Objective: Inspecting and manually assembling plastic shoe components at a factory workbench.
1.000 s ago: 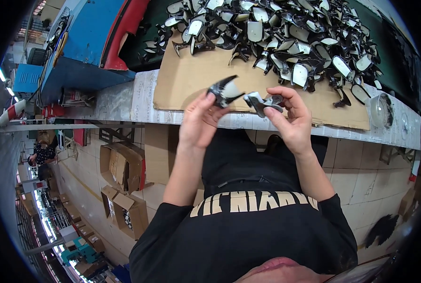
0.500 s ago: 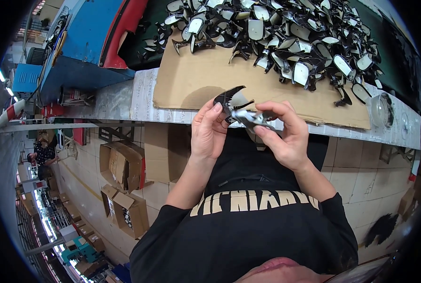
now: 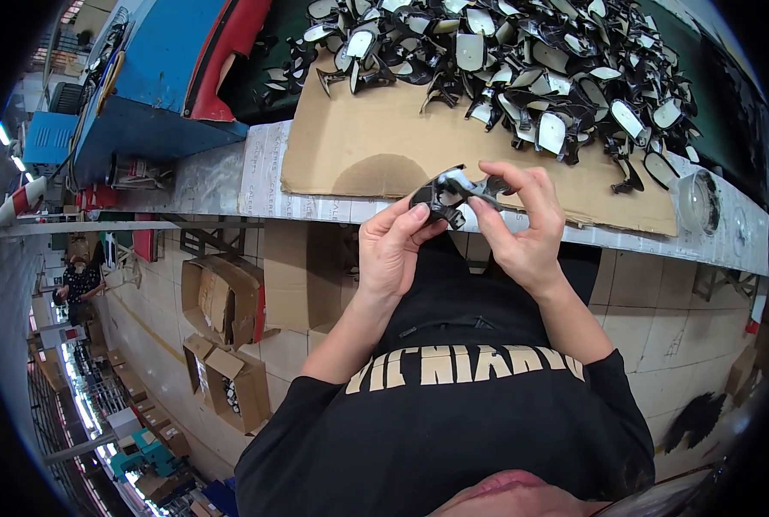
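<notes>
Over the near edge of the table, my left hand (image 3: 393, 246) grips a glossy black shoe heel (image 3: 445, 191), thumb on its near side and fingers beneath. My right hand (image 3: 522, 224) comes in from the other side, thumb and forefinger closed on a thin, shiny dark grey flap (image 3: 493, 187) at the heel's right end. Whether this flap belongs to the heel or is a separate piece, I cannot tell. Beyond my hands lies a big heap of similar black heels (image 3: 550, 133) with pale, rounded faces.
Under the heap's near side lies a cardboard sheet (image 3: 316, 155). A clear round container (image 3: 700, 202) stands at the table's right end. Left is a blue machine (image 3: 156, 77) with a red part. Cardboard boxes (image 3: 221, 297) sit on the floor. A person (image 3: 81, 280) is far left.
The heel has turned in my hands, hiding its pale inner face. My left hand has moved slightly right, and my right fingers have risen a little.
</notes>
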Available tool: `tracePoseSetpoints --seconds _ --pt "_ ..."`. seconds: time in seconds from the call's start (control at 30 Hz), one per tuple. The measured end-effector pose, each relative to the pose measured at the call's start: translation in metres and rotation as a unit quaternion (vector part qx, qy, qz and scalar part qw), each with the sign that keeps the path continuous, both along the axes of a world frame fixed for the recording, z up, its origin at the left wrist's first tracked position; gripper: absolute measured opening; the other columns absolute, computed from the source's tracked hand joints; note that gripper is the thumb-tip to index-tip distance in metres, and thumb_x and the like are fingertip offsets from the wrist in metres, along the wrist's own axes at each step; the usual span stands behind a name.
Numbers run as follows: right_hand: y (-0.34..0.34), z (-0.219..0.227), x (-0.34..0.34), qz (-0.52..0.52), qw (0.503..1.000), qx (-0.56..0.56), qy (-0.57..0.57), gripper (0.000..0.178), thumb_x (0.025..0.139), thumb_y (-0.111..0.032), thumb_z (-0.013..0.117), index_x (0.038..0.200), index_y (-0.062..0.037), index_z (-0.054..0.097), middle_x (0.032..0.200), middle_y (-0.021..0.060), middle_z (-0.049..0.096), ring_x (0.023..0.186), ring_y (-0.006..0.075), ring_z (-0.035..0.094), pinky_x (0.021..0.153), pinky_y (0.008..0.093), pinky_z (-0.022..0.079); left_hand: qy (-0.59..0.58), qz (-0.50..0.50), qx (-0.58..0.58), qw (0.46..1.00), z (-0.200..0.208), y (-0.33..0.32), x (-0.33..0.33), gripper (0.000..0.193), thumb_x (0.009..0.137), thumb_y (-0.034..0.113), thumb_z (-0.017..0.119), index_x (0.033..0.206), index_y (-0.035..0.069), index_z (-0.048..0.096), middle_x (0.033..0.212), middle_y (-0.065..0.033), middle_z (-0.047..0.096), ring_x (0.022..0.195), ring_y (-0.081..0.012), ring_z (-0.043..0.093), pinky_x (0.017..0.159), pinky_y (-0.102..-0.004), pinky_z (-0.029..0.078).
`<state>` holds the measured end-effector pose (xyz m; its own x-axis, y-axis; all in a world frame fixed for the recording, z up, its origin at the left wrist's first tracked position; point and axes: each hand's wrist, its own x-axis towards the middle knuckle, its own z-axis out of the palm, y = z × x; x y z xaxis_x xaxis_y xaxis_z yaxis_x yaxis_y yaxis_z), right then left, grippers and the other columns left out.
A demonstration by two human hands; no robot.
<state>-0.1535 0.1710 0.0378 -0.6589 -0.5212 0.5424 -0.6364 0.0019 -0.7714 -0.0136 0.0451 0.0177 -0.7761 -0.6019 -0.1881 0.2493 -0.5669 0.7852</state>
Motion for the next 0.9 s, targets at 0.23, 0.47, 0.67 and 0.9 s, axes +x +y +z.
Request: tracePoseSetpoints --seconds 0.23,0.47,0.67,0.9 --pt "-0.002 -0.003 -0.013 -0.063 0.998 -0.015 -0.02 0.036 0.075 -0.003 0.078 0.11 -0.005 0.07 0.086 0.0071 0.064 0.079 0.0205 0.056 0.072 0.0314 0.046 0.024 -0.004 0.089 0.996 -0.006 -0.003 0.002 0.025 0.096 0.014 0.062 0.118 0.002 0.065 0.106 -0.0102 0.073 0.096 -0.0189 0.071 0.086 -0.0346 0.06" --pt "0.0 0.0 0.011 0.02 1.0 -0.001 -0.016 0.037 0.072 -0.006 0.079 0.108 -0.0053 0.071 0.081 0.0034 0.065 0.076 0.0198 0.057 0.075 0.0322 0.041 0.038 -0.002 0.191 0.981 -0.014 -0.007 0.001 0.02 0.098 0.018 0.061 0.114 0.007 0.066 0.105 -0.007 0.074 0.097 -0.0171 0.071 0.09 -0.0353 0.059" --pt "-0.001 -0.01 -0.001 -0.035 0.998 0.033 0.036 0.036 0.073 -0.007 0.079 0.108 -0.0064 0.071 0.082 0.0037 0.066 0.077 0.0199 0.057 0.076 0.0325 0.041 0.006 0.022 0.181 0.983 -0.011 -0.009 0.002 0.024 0.096 0.019 0.064 0.114 0.004 0.066 0.105 -0.0091 0.073 0.096 -0.0177 0.071 0.084 -0.0313 0.06" --pt "0.001 -0.032 -0.018 -0.063 0.994 0.021 -0.084 0.031 0.078 -0.008 0.077 0.109 -0.0072 0.072 0.091 0.0056 0.066 0.079 0.0163 0.056 0.074 0.0291 0.048 0.008 0.018 0.208 0.978 -0.014 -0.019 0.005 0.024 0.099 0.02 0.06 0.115 0.003 0.064 0.106 -0.0109 0.073 0.101 -0.0243 0.072 0.08 -0.033 0.063"
